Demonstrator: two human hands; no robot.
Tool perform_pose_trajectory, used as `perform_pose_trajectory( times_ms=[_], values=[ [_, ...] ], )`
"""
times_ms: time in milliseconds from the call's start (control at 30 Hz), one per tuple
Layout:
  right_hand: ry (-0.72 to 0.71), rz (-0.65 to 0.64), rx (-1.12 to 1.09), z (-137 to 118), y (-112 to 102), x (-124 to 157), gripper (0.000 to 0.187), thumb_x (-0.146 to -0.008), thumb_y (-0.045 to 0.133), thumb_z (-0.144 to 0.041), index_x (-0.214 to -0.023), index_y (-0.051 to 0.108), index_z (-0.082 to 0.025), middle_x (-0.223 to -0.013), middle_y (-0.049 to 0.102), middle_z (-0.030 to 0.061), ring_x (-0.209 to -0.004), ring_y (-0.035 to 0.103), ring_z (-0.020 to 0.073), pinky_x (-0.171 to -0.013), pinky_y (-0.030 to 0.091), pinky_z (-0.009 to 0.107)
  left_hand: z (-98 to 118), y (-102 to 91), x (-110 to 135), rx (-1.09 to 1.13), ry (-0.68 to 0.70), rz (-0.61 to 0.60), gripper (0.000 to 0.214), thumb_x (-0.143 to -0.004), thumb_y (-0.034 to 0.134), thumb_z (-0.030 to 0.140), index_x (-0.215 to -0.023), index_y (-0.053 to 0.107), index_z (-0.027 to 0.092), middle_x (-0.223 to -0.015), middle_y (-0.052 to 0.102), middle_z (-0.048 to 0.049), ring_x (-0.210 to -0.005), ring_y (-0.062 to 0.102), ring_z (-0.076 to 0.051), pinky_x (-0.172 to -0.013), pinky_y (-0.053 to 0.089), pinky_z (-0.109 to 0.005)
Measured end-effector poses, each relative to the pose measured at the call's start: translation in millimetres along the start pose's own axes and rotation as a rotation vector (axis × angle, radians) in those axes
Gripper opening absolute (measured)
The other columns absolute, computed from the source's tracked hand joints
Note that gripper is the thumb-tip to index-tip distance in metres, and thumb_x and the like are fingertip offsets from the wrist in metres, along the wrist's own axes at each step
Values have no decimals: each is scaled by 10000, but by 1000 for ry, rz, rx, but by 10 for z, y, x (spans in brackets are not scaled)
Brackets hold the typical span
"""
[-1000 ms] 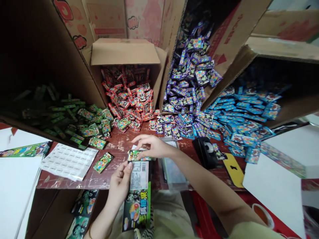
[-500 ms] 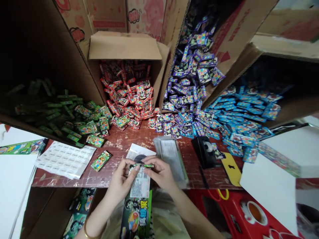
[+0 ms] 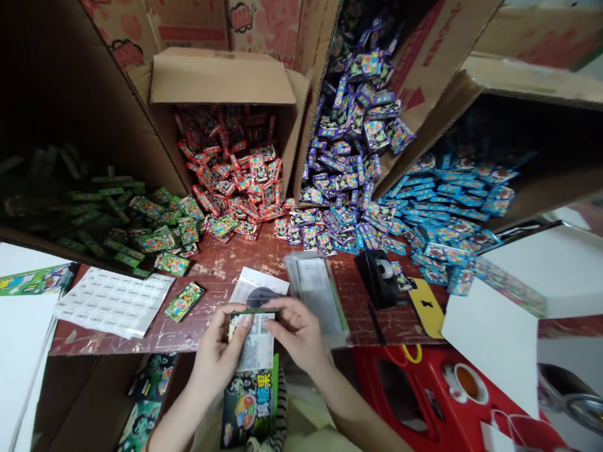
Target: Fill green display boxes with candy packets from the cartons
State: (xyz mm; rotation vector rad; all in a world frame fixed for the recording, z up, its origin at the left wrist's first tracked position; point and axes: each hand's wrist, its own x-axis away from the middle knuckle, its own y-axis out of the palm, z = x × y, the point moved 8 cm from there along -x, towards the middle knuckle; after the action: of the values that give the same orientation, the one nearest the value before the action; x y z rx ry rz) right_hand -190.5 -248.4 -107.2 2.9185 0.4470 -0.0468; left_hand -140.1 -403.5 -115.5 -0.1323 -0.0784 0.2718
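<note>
A flat black-and-green candy box point(image 3: 247, 402), with a white printed text panel on its upper part, stands upright between my hands at the table's front edge. My left hand point(image 3: 223, 342) is closed on its upper left side, thumb across the front. At the upper right corner my right hand point(image 3: 299, 329) pinches the box, its thumb against the panel and its fingers curled behind the top edge. Just beyond the hands, a dark round object point(image 3: 261, 296) lies on a white sheet point(image 3: 245, 280); the hands partly hide it. One small green candy packet point(image 3: 184, 301) lies to the left.
Open cartons hold green point(image 3: 157, 238), red point(image 3: 235, 182), purple point(image 3: 346, 163) and blue packets point(image 3: 447, 207), spilling onto the table. A sticker sheet point(image 3: 115, 301), plastic sleeves point(image 3: 318, 292), a black tape dispenser point(image 3: 377, 279) and a yellow phone point(image 3: 426, 307) lie around. A cup point(image 3: 466, 383) stands on a red stool.
The thin green-edged strip at the top of the box, earlier between both hands' fingers, no longer shows. My right fingers have spread a little. The whole view has shifted slightly.
</note>
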Motion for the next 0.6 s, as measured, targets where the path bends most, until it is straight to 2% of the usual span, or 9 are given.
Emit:
perform_pose_trajectory(
  times_ms=[67,133,233,300,367,500,600],
  values=[
    [-85,26,66,-50,61,44,80,-798,674,-221,-877,665,-212,-942,699,80,-903,667,202,-795,544,339,37,10,22,-35,87,19,116,-849,606,286,-936,633,213,-906,663,-43,-877,611,-191,-811,460,-277],
    [-153,66,120,-95,112,82,60,-835,624,-207,-867,673,-217,-958,703,88,-930,663,211,-841,533,370,119,-24,61,16,172,82,75,-854,603,247,-922,626,225,-947,671,-46,-932,615,-191,-869,453,-297],
    [-128,113,112,-113,134,87,91,-826,645,-217,-913,665,-237,-887,721,68,-853,681,202,-811,541,362,247,-137,112,104,197,190,156,-803,674,231,-941,603,247,-871,690,-19,-849,643,-173,-812,484,-284],
    [-66,63,79,-119,164,45,77,-782,704,-236,-857,687,-236,-850,719,56,-815,682,197,-785,548,344,331,-145,101,31,155,146,105,-781,698,262,-864,643,230,-788,688,-16,-763,637,-164,-741,490,-259],
    [8,-29,42,-123,198,-19,57,-740,744,-258,-778,716,-226,-866,709,55,-816,674,193,-765,550,329,356,-137,62,-48,66,72,105,-774,702,311,-792,687,208,-797,700,-38,-758,633,-172,-715,491,-256],
    [241,-128,-113,11,174,-129,157,-687,784,-286,-825,752,-221,-889,704,35,-810,663,166,-754,539,300,222,-181,-13,44,-164,60,259,-738,719,405,-883,716,190,-829,730,-54,-727,648,-191,-647,509,-262],
    [397,-133,-175,176,111,-127,172,-642,814,-293,-772,757,-196,-816,711,27,-762,655,154,-759,523,298,164,-128,-26,41,-178,17,266,-758,691,436,-812,720,177,-728,717,-45,-641,622,-176,-574,487,-244]
  ],
)
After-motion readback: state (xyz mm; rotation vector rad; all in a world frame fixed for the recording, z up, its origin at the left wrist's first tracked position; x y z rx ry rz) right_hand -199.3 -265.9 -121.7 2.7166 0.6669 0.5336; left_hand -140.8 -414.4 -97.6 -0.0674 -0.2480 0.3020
